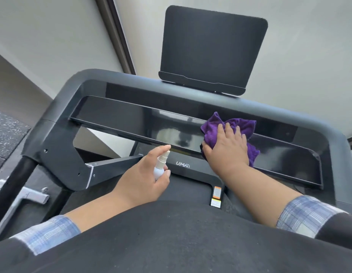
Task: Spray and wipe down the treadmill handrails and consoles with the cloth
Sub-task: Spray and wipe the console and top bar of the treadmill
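A glossy black console panel [132, 119] runs across the treadmill's dark grey frame [76, 83]. My right hand [226, 148] presses a bunched purple cloth [240, 125] flat against the panel, right of its middle. My left hand [147, 174] is closed around a small white spray bottle [161, 164], held upright just below the panel's lower edge, nozzle toward the panel. A black tablet holder [210, 50] stands above the console. The left handrail [15, 180] drops down at the left edge.
The treadmill belt [191, 186] lies below the console, with warning stickers [216, 196] on its deck. A grey metal bracket [27, 196] sits at the lower left. Speckled rubber flooring [6, 131] and a pale wall [53, 36] lie beyond.
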Motion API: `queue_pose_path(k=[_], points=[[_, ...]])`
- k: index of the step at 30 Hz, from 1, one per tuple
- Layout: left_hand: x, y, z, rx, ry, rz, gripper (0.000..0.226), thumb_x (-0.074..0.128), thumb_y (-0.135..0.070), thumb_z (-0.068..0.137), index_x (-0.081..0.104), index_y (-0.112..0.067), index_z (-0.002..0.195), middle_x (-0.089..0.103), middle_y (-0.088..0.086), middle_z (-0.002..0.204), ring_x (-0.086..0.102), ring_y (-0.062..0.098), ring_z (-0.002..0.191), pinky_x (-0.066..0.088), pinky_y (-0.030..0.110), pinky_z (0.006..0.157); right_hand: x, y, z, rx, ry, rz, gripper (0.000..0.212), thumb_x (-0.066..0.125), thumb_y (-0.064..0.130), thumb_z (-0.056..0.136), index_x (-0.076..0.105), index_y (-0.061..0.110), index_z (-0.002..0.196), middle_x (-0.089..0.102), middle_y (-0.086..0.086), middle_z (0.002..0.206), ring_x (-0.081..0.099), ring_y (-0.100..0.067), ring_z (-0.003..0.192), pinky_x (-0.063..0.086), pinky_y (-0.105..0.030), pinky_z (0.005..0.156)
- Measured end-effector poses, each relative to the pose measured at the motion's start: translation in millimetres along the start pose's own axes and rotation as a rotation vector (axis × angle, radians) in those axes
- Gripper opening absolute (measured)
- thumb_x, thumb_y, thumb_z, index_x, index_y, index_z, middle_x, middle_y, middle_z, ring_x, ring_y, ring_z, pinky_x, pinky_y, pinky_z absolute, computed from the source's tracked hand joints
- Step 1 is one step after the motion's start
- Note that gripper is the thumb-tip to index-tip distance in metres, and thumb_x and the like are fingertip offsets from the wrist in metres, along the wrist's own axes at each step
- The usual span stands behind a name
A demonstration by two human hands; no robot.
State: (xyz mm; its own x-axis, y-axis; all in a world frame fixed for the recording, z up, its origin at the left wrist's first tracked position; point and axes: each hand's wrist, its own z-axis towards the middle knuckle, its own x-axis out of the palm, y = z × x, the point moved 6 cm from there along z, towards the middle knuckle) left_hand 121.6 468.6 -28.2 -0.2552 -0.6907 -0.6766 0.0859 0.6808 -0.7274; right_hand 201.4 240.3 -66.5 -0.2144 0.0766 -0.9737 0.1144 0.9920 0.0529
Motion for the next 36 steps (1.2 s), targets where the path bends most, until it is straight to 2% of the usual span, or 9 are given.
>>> queue_pose_path(k=[4, 11, 13, 17, 21, 25, 28, 32, 36], points=[[-33, 27, -4, -0.001, -0.011, 0.011, 0.059, 0.045, -0.047, 0.082, 0.018, -0.06, 0.133, 0.058, -0.025, 0.095, 0.058, 0.001, 0.083, 0.045, 0.019, 0.07, 0, 52, 8, -0.027, 0.004, 0.0, 0.083, 0.026, 0.067, 0.095, 0.012, 0.016, 0.159, 0.012, -0.01, 0.166, 0.006, -0.035, 0.152, 0.007, -0.049, 0.124], [-95, 86, -9, -0.026, -0.038, 0.045, 0.062, 0.054, -0.034, 0.089, 0.018, -0.06, 0.131, 0.057, -0.025, 0.095, 0.054, -0.003, 0.091, 0.036, 0.006, 0.068, 3, 159, 26, -0.08, 0.004, 0.027, 0.083, 0.027, 0.068, 0.095, 0.013, 0.016, 0.159, 0.013, -0.01, 0.166, 0.006, -0.035, 0.152, 0.007, -0.05, 0.123], [-110, 104, -12, -0.038, -0.039, 0.04, 0.063, 0.057, -0.031, 0.09, 0.018, -0.06, 0.131, 0.056, -0.026, 0.096, 0.054, -0.006, 0.09, 0.037, 0.008, 0.068, 5, 191, 31, -0.103, 0.001, 0.026, 0.084, 0.028, 0.068, 0.094, 0.013, 0.016, 0.158, 0.013, -0.01, 0.166, 0.006, -0.035, 0.152, 0.007, -0.05, 0.123], [-137, 139, -17, -0.082, -0.043, 0.033, 0.059, 0.049, -0.042, 0.084, 0.019, -0.059, 0.132, 0.056, -0.028, 0.097, 0.056, -0.005, 0.087, 0.047, 0.021, 0.07, 10, 256, 43, -0.161, 0.002, 0.011, 0.088, 0.027, 0.073, 0.093, 0.012, 0.017, 0.159, 0.013, -0.009, 0.166, 0.005, -0.035, 0.152, 0.007, -0.05, 0.123], [-162, 168, -25, -0.101, -0.078, 0.04, 0.063, 0.058, -0.032, 0.09, 0.018, -0.062, 0.129, 0.056, -0.028, 0.099, 0.052, -0.01, 0.092, 0.039, 0.009, 0.07, 10, 313, 49, -0.212, 0.019, -0.021, 0.108, 0.028, 0.087, 0.082, 0.008, 0.015, 0.159, 0.01, -0.01, 0.166, 0.002, -0.036, 0.152, 0.007, -0.051, 0.123], [-181, 187, -31, -0.121, -0.09, 0.013, 0.059, 0.048, -0.045, 0.083, 0.017, -0.06, 0.13, 0.057, -0.028, 0.1, 0.055, -0.001, 0.092, 0.048, 0.023, 0.075, 14, 360, 55, -0.289, 0.061, -0.068, 0.122, 0.054, 0.084, 0.074, 0.002, 0.015, 0.159, 0.006, -0.011, 0.167, 0.001, -0.038, 0.152, 0.007, -0.054, 0.122], [-188, 196, -35, -0.117, -0.085, -0.028, 0.059, 0.05, -0.045, 0.082, 0.017, -0.062, 0.128, 0.057, -0.028, 0.098, 0.054, -0.004, 0.09, 0.045, 0.018, 0.07, 16, 384, 59, -0.387, 0.048, -0.09, 0.11, 0.063, 0.067, 0.083, 0.002, 0.016, 0.159, 0.007, -0.01, 0.166, 0.003, -0.037, 0.152, 0.008, -0.052, 0.123], [-194, 196, -30, -0.09, -0.085, -0.044, 0.058, 0.039, -0.056, 0.075, 0.014, -0.065, 0.127, 0.057, -0.027, 0.097, 0.053, -0.006, 0.092, 0.04, 0.008, 0.069, 17, 395, 52, -0.59, -0.035, -0.071, 0.086, 0.067, 0.044, 0.088, 0.019, 0.024, 0.157, 0.025, -0.004, 0.162, 0.016, -0.033, 0.15, 0.013, -0.045, 0.122], [-196, 188, -17, -0.043, -0.092, -0.075, 0.059, 0.039, -0.056, 0.077, 0.016, -0.061, 0.131, 0.057, -0.026, 0.098, 0.054, -0.005, 0.093, 0.045, 0.017, 0.074, 10, 388, 38, -0.768, -0.031, 0.039, 0.064, 0.07, 0.033, 0.084, 0.048, 0.028, 0.144, 0.053, 0.003, 0.142, 0.044, -0.026, 0.132, 0.037, -0.042, 0.11]])
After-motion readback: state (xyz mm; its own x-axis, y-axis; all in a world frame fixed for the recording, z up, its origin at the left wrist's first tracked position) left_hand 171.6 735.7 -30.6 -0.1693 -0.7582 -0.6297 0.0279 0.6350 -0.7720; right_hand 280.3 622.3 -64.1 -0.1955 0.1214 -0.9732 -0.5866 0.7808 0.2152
